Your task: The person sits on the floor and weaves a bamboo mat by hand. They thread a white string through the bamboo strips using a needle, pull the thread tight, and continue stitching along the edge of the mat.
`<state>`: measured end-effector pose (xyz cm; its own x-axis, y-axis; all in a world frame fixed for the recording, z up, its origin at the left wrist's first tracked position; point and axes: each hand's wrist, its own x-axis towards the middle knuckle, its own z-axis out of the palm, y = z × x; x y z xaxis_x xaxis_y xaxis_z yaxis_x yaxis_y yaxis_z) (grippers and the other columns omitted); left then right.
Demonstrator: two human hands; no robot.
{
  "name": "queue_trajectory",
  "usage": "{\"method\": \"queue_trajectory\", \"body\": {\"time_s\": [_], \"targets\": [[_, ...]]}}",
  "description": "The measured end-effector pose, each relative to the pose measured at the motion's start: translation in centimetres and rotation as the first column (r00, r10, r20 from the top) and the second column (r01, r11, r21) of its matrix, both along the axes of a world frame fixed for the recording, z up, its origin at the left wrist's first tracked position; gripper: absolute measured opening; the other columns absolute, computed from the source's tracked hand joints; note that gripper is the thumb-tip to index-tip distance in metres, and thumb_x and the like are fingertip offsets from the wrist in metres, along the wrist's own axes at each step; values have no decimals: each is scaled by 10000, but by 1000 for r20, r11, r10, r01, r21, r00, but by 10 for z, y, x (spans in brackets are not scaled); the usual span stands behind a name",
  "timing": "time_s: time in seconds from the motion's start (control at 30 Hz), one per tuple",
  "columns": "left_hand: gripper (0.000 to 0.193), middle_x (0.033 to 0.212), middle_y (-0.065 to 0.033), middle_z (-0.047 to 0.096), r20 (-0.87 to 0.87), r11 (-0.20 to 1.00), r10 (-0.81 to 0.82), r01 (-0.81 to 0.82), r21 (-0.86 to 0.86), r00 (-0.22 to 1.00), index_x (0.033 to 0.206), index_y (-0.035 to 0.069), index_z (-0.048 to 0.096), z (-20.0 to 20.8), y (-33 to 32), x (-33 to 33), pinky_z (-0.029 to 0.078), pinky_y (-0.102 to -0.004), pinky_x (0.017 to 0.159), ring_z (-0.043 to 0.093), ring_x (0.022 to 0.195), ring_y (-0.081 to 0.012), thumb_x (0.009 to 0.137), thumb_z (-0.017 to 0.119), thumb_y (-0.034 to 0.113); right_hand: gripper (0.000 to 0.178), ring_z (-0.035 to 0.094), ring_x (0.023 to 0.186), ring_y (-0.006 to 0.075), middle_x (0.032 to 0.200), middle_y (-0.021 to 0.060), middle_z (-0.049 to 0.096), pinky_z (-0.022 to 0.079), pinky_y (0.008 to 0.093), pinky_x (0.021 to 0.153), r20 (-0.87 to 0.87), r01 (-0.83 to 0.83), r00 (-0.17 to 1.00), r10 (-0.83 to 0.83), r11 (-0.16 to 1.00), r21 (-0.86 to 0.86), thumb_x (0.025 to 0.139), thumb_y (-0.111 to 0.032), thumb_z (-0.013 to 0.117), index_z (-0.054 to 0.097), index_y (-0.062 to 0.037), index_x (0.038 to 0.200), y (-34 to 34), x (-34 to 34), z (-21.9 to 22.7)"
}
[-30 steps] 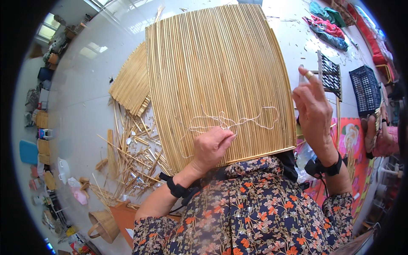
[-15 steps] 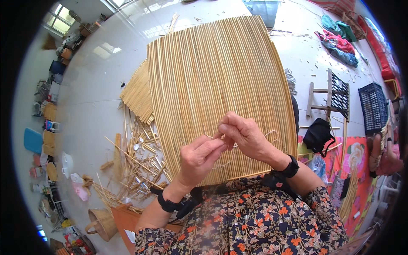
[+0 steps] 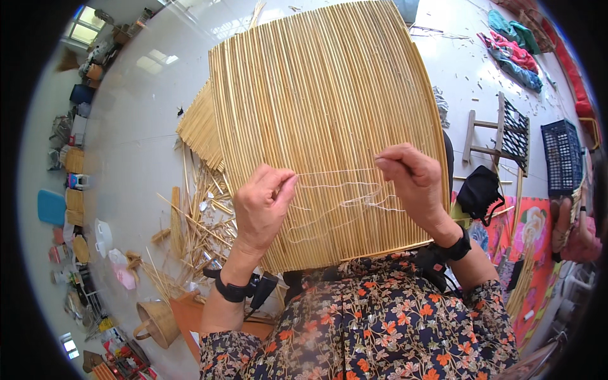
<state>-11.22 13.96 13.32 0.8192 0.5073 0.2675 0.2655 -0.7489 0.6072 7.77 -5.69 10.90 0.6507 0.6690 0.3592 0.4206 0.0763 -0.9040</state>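
The shirt (image 3: 380, 316) is dark, nearly black, and patterned all over with branching stems, pale leaf-shaped blooms and bright orange ones, a thin dark line running down its front. Its sleeves (image 3: 229, 351) carry the same print and end around the elbows. Each wrist wears a black band, left (image 3: 232, 289) and right (image 3: 458, 246), with a black box (image 3: 263, 290) and thin dark cable beside the left one.

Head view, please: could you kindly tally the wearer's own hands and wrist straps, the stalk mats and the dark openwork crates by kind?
Hands: 2
Wrist straps: 2
Stalk mats: 2
Dark crate: 1
Total: 7
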Motion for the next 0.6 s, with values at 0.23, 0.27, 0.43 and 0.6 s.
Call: {"method": "queue_trajectory", "body": {"time_s": [0.23, 0.27, 0.43, 0.6], "targets": [[64, 1168, -60, 670, 22, 767, 104, -66, -638, 994, 985, 2, 719, 4, 16, -16, 456, -181, 475, 558, 550, -20, 957, 681, 45, 94, 397, 496, 19, 660, -44, 512, 293, 180, 439, -434, 155, 898, -73, 975, 157, 1056, -93, 596, 664, -31, 1042, -30, 28, 10], [85, 1049, -45, 704, 1, 713, 116, -83, -696, 993, 996, 11, 718, 9, 18, -19, 437, -169, 456, 523, 520, -11, 982, 662, 74, 98, 396, 498, 18, 663, -44, 514, 292, 180, 440, -435, 187, 894, -104, 971, 152, 1055, -105, 602, 666, -31, 1044, -34, 34, 9], [116, 749, 13, 677, 92, 395, 122, 37, -918, 988, 1048, 61, 716, 4, 47, -41, 395, -156, 420, 490, 468, -12, 1026, 624, 128, 119, 402, 514, 17, 689, -53, 529, 278, 179, 448, -465, 314, 858, -220, 940, 135, 1050, -147, 627, 686, -43, 1042, -62, 77, -7], [159, 756, -23, 675, 98, 641, 343, -157, -751, 934, 1124, 59, 692, -20, 105, -78, 474, -216, 474, 572, 524, -65, 1010, 674, 168, 134, 400, 503, 22, 683, -48, 528, 277, 186, 437, -464, 317, 854, -237, 943, 101, 1050, -158, 628, 680, -35, 1034, -76, 77, 2]]}}
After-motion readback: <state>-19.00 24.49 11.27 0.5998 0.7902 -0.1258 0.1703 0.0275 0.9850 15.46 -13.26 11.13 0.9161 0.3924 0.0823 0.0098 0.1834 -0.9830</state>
